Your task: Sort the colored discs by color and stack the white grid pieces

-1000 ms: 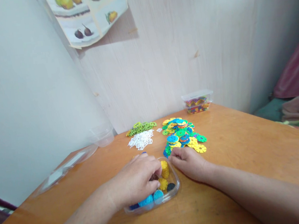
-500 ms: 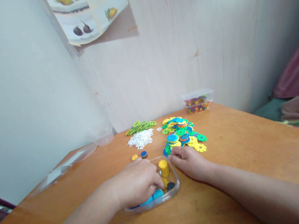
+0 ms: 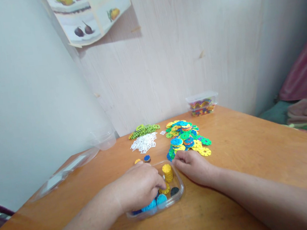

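Over the clear tub [image 3: 178, 196], left hand [image 3: 139, 188] reaching among discs.
Its fingers curl down onto the blue discs [image 3: 154, 203] at the tub's near end; whether that grip holds one, I cannot tell. Clenched right hand [image 3: 193, 165] rests between tub and disc pile [image 3: 187, 137].

left hand [image 3: 139, 188]: covers much of clear tray [image 3: 179, 192]; we can't see its fingertips
poster [image 3: 90, 12]: cut off at top edge
lidded box [image 3: 202, 104]: contents too small for us
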### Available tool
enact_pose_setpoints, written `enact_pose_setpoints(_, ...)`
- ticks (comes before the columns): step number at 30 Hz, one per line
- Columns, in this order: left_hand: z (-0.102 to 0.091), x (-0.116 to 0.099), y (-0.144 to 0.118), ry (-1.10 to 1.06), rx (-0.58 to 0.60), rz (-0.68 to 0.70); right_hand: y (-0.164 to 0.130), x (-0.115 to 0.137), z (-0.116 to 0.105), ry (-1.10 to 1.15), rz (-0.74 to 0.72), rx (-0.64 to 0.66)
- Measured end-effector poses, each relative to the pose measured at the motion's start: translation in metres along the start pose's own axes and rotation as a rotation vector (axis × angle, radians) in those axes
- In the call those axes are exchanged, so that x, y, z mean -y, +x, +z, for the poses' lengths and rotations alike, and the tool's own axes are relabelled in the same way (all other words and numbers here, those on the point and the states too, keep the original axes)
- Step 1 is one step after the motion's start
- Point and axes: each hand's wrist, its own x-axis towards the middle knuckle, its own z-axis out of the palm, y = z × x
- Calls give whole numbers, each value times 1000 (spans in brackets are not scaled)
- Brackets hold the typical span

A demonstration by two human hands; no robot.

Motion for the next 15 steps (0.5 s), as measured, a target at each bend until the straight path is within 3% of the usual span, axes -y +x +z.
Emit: enact_pose_setpoints(15, -3, -5, 15, 23, 91, -13, 0, 5, -3, -5, -10, 0)
